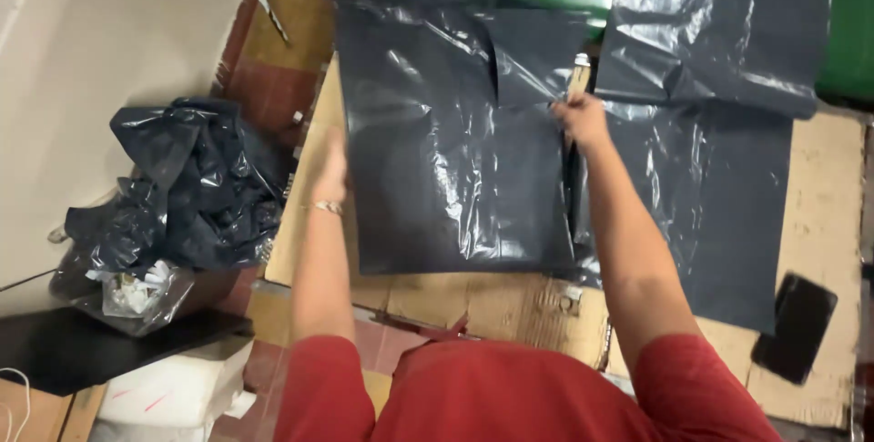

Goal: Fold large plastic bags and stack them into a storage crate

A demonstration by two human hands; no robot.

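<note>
My left hand (330, 167) flat on dark grey plastic bag (446, 142) at frame centre, right hand (579, 120) pinching its right edge, cardboard sheet (824, 196) underneath

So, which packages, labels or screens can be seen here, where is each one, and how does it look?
Dark grey plastic mailer bag: centre, flat on the cardboard, rectangular and glossy; the left hand rests on its left edge, the right hand pinches its right edge.
More grey bags: right, overlapping flat sheets.
Crumpled dark bags: left, in a heap.
Dark flat device: lower right, rectangular; whether its screen faces up cannot be told.
No labels or signs visible.
</note>
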